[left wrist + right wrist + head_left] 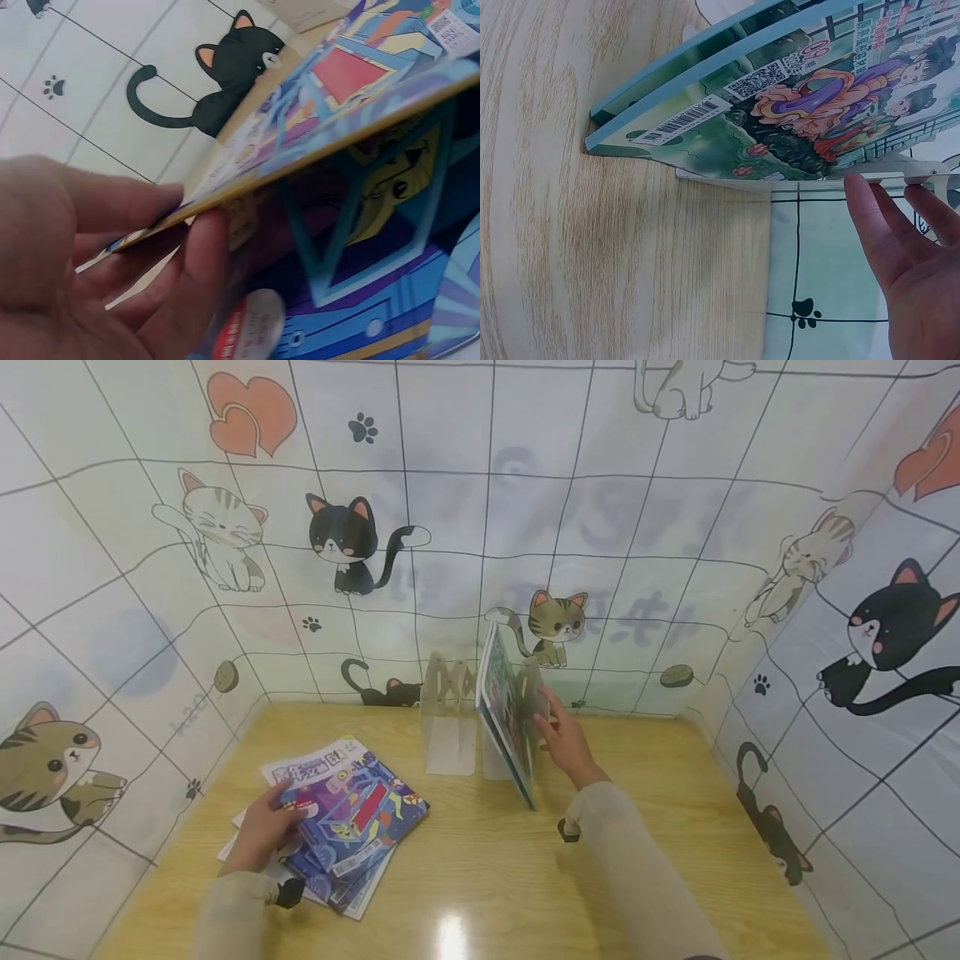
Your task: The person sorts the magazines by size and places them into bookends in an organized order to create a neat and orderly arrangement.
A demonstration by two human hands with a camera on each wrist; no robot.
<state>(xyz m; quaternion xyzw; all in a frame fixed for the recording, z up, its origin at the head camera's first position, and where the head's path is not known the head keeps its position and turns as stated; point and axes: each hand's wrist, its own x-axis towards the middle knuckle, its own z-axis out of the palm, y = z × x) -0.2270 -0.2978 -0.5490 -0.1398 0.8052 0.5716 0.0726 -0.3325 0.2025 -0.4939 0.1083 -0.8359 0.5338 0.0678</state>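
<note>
My left hand (266, 831) pinches the edge of the top magazine (360, 806) on a loose pile at the left of the table. In the left wrist view, thumb and fingers (206, 244) hold that colourful magazine (300, 157), which is lifted off the one below. Two thin books with light blue spines (682, 90) stand upright, slightly slanted, in a pale expandable book rack (448, 693). Beside them, my right hand (570, 743) touches the rack's right end panel (531, 689) with fairly straight fingers. Part of that panel is hidden behind the books.
The wooden table (480, 868) meets a wall sheet (450, 527) printed with cats and grid lines at the back and both sides. The rack stands near the back edge. A flat base plate (450, 747) lies at its left part.
</note>
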